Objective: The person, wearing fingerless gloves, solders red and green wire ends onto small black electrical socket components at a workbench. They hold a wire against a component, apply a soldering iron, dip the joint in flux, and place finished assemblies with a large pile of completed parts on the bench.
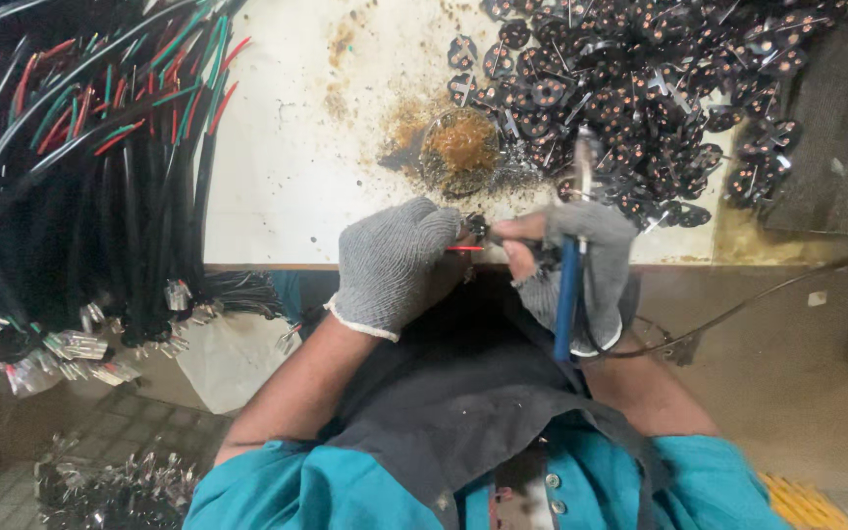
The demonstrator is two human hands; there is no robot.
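Observation:
My left hand (395, 263), in a grey knit glove, pinches a thin red wire (465, 249) and a small black round part (477, 228) at the front edge of the white worktable (296, 167). My right hand (576, 257), in a fingerless grey glove, grips a blue-handled soldering iron (568, 294) whose metal tip (583, 162) points away from me. The bare fingertips of that hand touch the small part too.
A heap of black round parts (640, 88) covers the table's far right. A small dish of brown flux (460, 145) sits mid-table amid brown stains. Bundles of black, red and green cables (100, 167) hang at left. A dark block (836, 128) stands at right.

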